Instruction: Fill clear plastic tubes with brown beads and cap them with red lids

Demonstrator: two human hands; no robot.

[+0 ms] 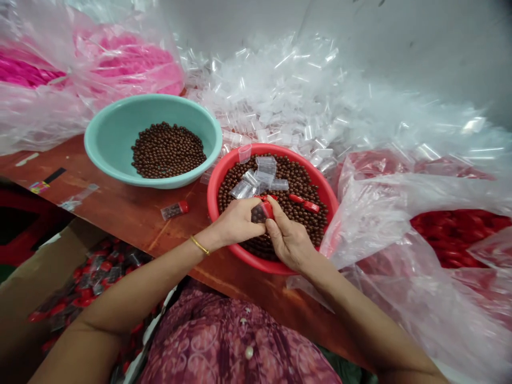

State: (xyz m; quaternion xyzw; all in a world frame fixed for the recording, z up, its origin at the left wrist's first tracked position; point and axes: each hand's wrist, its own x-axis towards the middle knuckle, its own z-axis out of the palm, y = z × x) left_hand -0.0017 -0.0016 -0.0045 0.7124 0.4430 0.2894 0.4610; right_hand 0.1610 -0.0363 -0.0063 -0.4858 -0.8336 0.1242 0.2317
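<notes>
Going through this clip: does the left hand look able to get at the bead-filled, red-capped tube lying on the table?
Likely yes. The left hand is close by, with only bare wooden table between them and nothing in the way. However, it is pinching a small red-capped tube with the right hand, so it would have to release that first.

- The tube (259, 212) at the middle is partly hidden by the left hand (236, 221) and the right hand (290, 240).
- The red bowl (213, 200) has part of its rim hidden behind both hands.
- The pink bags (120, 58) at 11 o'clock are cut off by the picture edge.
- The sticker (40, 186) at 9 o'clock is too small to read.
</notes>
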